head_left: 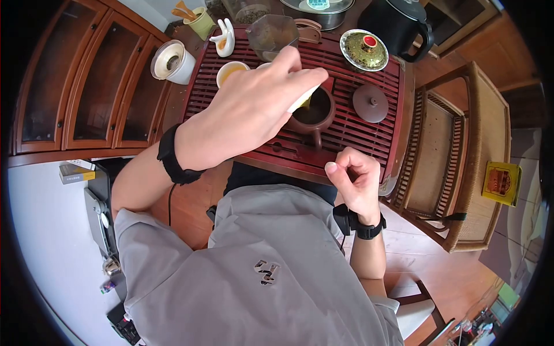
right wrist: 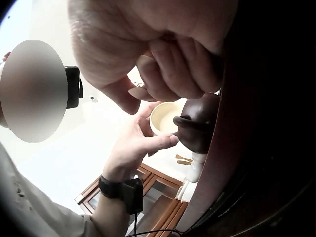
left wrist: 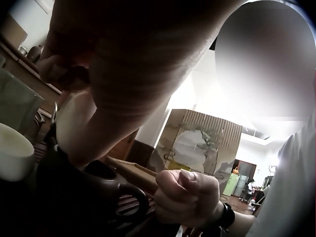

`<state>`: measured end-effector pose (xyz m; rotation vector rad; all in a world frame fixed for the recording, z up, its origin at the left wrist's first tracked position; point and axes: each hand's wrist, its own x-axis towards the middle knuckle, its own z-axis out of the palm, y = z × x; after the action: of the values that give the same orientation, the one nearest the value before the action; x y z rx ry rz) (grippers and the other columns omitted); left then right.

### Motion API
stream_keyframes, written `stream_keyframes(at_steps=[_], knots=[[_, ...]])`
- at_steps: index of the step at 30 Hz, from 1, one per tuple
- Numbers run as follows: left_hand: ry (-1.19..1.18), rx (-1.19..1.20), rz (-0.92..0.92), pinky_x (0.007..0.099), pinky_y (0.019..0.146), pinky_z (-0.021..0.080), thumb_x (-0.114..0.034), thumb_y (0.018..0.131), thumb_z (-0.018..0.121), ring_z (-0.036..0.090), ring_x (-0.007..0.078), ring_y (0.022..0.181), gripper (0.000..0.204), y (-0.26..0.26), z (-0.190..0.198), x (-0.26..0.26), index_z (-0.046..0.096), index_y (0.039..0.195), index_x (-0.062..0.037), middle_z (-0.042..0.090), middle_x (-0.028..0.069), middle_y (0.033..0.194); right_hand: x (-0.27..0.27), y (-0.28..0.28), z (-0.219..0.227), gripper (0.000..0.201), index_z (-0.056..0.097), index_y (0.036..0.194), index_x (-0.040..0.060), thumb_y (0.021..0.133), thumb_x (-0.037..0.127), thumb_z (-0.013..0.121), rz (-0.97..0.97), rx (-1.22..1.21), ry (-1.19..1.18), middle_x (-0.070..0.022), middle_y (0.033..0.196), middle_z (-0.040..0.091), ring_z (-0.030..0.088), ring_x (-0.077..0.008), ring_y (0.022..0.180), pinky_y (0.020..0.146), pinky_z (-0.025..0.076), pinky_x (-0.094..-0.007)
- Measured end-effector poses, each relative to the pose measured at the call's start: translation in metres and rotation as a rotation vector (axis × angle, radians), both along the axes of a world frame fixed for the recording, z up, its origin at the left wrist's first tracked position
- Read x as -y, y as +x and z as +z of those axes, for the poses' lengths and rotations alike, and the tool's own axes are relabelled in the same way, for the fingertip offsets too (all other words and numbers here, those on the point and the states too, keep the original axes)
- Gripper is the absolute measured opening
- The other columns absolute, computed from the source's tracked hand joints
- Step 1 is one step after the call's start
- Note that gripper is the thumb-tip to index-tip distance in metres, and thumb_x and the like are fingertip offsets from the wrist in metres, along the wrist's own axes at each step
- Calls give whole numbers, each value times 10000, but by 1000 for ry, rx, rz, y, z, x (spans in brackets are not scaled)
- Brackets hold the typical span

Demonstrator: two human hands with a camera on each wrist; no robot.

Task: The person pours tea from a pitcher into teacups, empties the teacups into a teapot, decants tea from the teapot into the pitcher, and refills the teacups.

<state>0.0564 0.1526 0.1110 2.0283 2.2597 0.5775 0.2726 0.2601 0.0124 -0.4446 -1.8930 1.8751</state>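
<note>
Right now I am tipping a small white porcelain cup [head_left: 304,99] over the open mouth of the round dark-brown clay teapot [head_left: 314,117], which is sitting near the middle of the red slatted wooden tea tray [head_left: 352,130]. My left hand [head_left: 254,109] is reaching across from the tray's left side, its fingers [head_left: 300,75] curled round the cup and pinching it so the yellowish tea is running toward the pot. My right hand [head_left: 355,181] is hovering at the tray's near edge, just short of the teapot's handle, loosely curled with thumb against forefinger and holding nothing.

To do this pour well, I am judging that the cup's lip should be staying directly above the pot's mouth and low to it, with the tilt growing slowly so nothing is splashing onto the slats.

The pot's brown domed lid [head_left: 370,102] is lying on the tray to the pot's right. Beyond it a green-and-gold lidded bowl [head_left: 364,50] is standing, and a second white cup of tea [head_left: 232,71] is waiting to the pot's left.
</note>
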Motion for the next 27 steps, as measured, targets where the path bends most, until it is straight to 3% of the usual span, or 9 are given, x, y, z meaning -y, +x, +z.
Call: stream_keyframes(at_steps=[7,12,15,17,18,19,23,25,27], knots=[[-31,-328,-150,364,560,511,-69,806,612,634,221,747,453,17,6,-8,604,1260,-68,510,102,1024,2,-1,1,342,490,668,55,925,61,716,-10,-10,-28,76,621,459,347,-17,595,518,292,-223],[-26,-337,-148,368,561,520,-41,787,644,650,222,761,473,17,4,-6,593,1255,-74,532,91,1052,3,0,-1,343,491,672,59,937,76,708,-13,-6,-9,88,624,446,331,-11,593,511,265,-227],[59,-149,-102,395,650,555,1,760,692,677,262,859,512,9,0,-1,590,1255,-82,578,82,1101,3,-1,0,339,496,674,61,941,77,705,-14,-10,-15,92,624,447,332,-8,593,511,264,-224],[126,80,42,400,814,566,11,737,731,664,309,1013,553,4,-5,2,589,1260,-100,609,90,1153,3,-1,0,337,499,676,61,944,77,703,-10,-11,-14,95,624,448,334,-7,593,512,263,-222],[143,134,57,364,943,528,-15,736,752,646,273,1111,579,-1,-7,5,567,1280,-81,616,90,1177,3,-1,0,333,504,680,61,948,79,700,-9,-12,-16,97,626,451,336,-5,593,513,263,-220],[144,130,63,364,943,528,-15,736,752,646,273,1111,579,-6,-7,10,567,1280,-81,616,90,1177,3,-1,0,329,509,684,62,953,81,697,-6,-12,-19,100,629,455,338,-3,594,513,263,-217],[250,608,193,280,963,500,-4,779,760,586,129,1151,585,-31,-15,47,511,1306,-45,592,34,1199,4,-2,0,325,513,689,65,961,83,690,-2,-47,-35,103,631,459,341,1,593,513,264,-214],[263,535,321,273,953,506,-19,803,764,591,116,1137,572,-50,-23,71,499,1310,-40,591,34,1202,4,-2,-2,326,512,689,66,964,81,686,-6,-48,-27,104,632,461,343,2,593,513,264,-212],[324,521,363,323,942,513,-141,758,811,645,182,1077,610,-69,-37,91,520,1285,-42,649,95,1157,4,-3,-1,332,508,684,69,965,79,684,0,-49,-23,105,630,460,342,4,591,510,261,-212]])
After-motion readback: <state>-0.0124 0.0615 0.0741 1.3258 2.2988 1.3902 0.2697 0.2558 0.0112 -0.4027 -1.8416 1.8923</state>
